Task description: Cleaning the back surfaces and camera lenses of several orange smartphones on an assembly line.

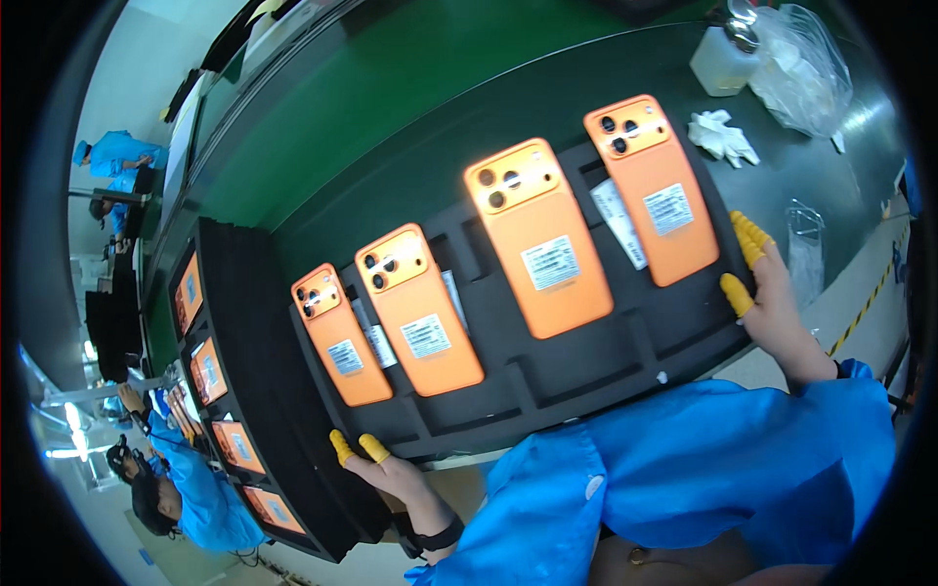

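Observation:
A black foam tray [498, 391] lies in front of me, tilted in view. In its slots are orange phones, backs up, each with a white label: a far-left phone [342, 337], a second phone [420, 313], a third phone [539, 239] and a far-right phone [653, 190]. White label strips [618, 223] show beside some of them. My left hand [391, 477], with yellow finger cots, grips the tray's near left corner. My right hand [772, 303], also in yellow cots, holds the right end, thumb against the edge and fingers along the side.
Left of the tray stands a stack of black trays [264, 371] with orange phones on top. On the green table [391, 117] are a white pump bottle [723, 61], a clear plastic bag [803, 78], crumpled white gloves [723, 137] and a clear pouch [805, 249]. Co-workers in blue [200, 479] sit at left.

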The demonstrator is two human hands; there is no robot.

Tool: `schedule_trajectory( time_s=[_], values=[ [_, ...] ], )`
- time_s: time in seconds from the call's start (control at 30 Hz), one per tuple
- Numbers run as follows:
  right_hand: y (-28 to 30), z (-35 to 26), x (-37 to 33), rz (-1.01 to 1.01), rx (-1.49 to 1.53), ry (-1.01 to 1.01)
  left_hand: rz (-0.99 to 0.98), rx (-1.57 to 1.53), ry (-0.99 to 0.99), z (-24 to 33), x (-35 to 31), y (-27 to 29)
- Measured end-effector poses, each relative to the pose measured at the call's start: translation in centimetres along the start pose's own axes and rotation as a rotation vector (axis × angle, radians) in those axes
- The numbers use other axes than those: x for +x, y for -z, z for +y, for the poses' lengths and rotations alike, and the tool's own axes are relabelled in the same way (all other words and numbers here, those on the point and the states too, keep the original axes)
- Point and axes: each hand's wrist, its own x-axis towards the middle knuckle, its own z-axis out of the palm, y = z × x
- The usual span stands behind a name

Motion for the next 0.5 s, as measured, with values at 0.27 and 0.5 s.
schedule_trajectory(
  time_s=[0.27,0.5],
  values=[
    [-0.8,2.9,-0.3,0.117,0.412,-0.078,-0.075,-0.287,0.028,0.2,-0.2,-0.4],
    [-0.4,3.0,-0.4,0.096,0.390,-0.126,-0.138,-0.312,0.100,0.7,-0.2,0.4]
  ],
)
